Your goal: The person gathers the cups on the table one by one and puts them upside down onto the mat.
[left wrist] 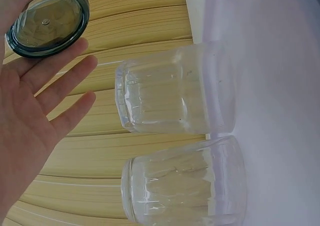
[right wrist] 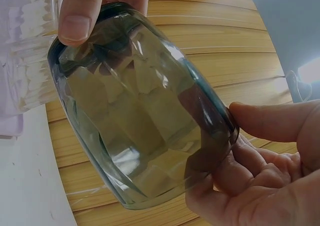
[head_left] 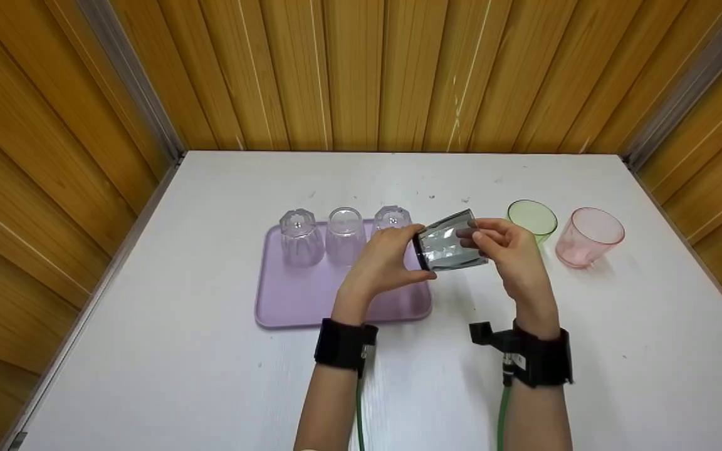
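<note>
A grey faceted glass point(head_left: 452, 245) is held on its side above the table, its thick base to the left and its mouth to the right. My left hand point(head_left: 381, 266) grips the base between thumb and index finger; its other fingers are spread in the left wrist view. At the mouth, my right hand point(head_left: 517, 258) pinches the rim, with fingertips inside the glass point(right wrist: 135, 116). Behind and left of my hands, three clear glasses stand upside down on a purple tray point(head_left: 298, 300): a left one point(head_left: 301, 244), a middle one point(head_left: 345, 235) and a right one point(head_left: 392, 217), partly hidden.
Right of my right hand stand a green glass point(head_left: 531, 217), partly covered by that hand, and a pink glass point(head_left: 588, 238), both mouth up. The white table point(head_left: 179, 363) is bounded by wood-patterned walls point(head_left: 348, 75). Green cables point(head_left: 504, 413) run from the wrist bands.
</note>
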`<state>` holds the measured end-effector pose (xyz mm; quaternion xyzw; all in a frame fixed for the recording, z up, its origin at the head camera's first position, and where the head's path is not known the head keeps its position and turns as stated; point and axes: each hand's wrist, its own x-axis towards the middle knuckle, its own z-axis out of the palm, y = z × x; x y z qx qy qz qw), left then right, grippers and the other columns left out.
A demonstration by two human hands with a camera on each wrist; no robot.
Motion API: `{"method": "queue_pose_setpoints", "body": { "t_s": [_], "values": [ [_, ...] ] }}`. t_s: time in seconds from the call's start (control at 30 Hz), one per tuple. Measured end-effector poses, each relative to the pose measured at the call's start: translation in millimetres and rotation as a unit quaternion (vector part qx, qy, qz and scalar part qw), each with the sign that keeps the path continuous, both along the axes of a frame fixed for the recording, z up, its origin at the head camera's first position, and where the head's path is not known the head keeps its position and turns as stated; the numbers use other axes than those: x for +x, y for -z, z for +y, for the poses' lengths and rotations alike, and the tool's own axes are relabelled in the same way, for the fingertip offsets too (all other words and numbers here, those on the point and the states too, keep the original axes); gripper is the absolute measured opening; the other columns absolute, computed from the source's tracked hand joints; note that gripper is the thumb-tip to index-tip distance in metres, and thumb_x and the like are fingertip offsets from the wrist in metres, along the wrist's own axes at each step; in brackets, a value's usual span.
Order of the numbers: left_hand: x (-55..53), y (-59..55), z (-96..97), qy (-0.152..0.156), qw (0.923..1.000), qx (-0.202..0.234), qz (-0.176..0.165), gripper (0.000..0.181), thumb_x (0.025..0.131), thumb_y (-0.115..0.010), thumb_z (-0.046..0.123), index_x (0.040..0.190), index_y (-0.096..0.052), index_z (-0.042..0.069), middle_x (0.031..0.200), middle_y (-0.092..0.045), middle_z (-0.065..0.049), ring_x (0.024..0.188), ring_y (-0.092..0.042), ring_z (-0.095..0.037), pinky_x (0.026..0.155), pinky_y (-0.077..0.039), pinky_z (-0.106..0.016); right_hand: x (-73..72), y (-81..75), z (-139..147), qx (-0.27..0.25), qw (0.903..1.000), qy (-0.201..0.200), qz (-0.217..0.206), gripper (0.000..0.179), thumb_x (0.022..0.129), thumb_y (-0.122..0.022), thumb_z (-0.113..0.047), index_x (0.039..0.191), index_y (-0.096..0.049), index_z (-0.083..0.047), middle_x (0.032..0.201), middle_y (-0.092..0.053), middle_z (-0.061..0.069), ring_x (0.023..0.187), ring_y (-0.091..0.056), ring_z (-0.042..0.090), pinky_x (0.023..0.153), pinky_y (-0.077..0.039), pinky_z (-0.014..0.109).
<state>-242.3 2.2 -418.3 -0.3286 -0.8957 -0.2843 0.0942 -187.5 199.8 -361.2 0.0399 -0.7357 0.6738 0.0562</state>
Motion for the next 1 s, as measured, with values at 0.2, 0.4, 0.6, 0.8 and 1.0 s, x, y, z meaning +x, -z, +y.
{"method": "queue_pose_setpoints", "body": {
  "t_s": [0.2,0.4,0.6,0.8,1.0],
  "values": [
    [0.5,-1.2,-0.9,0.001,1.0000,0.001,0.001,0.071,0.065,-0.076,0.046,0.123,-0.050,0.015,0.109,-0.062,0.004,0.099,-0.057,-0.013,0.092,-0.043,-0.029,-1.0,1.0,0.0,-0.009,1.0000,-0.001,0.002,0.030,0.088,-0.049,0.006,0.114,-0.046,0.020,0.077,-0.069,-0.011,0.073,-0.066,0.006,0.068,-0.049,0.018],
    [1.0,-2.6,-2.1,-0.002,1.0000,-0.003,0.001,0.073,0.065,-0.076,0.046,0.125,-0.049,0.014,0.110,-0.062,0.001,0.100,-0.057,-0.014,0.092,-0.044,-0.029,-2.0,1.7,0.1,-0.010,0.9999,-0.002,0.003,0.030,0.088,-0.048,0.008,0.114,-0.045,0.021,0.077,-0.068,-0.011,0.075,-0.065,0.005,0.070,-0.051,0.018],
    [1.0,-2.1,-3.1,-0.006,1.0000,-0.003,-0.004,0.074,0.065,-0.077,0.046,0.126,-0.048,0.014,0.110,-0.062,0.001,0.098,-0.057,-0.014,0.090,-0.045,-0.029,-2.7,2.2,0.1,-0.003,1.0000,-0.003,0.003,0.030,0.088,-0.048,0.008,0.115,-0.045,0.021,0.077,-0.068,-0.012,0.075,-0.065,0.005,0.070,-0.050,0.017],
    [2.0,-3.7,-3.9,-0.008,1.0000,-0.005,-0.001,0.074,0.066,-0.076,0.046,0.126,-0.048,0.013,0.112,-0.061,0.000,0.100,-0.057,-0.015,0.092,-0.044,-0.030,-3.3,2.8,-0.3,-0.001,1.0000,-0.002,0.003,0.029,0.088,-0.049,0.007,0.114,-0.046,0.021,0.077,-0.068,-0.012,0.074,-0.065,0.004,0.069,-0.050,0.018],
    [3.3,-5.8,-4.8,-0.016,0.9995,-0.024,0.011,0.075,0.067,-0.075,0.048,0.127,-0.048,0.012,0.115,-0.061,0.001,0.104,-0.056,-0.017,0.097,-0.041,-0.031,-3.8,3.3,-0.3,-0.007,1.0000,-0.001,-0.005,0.028,0.088,-0.048,0.006,0.113,-0.046,0.019,0.077,-0.069,-0.011,0.073,-0.065,0.006,0.068,-0.048,0.019]
  ]
}}
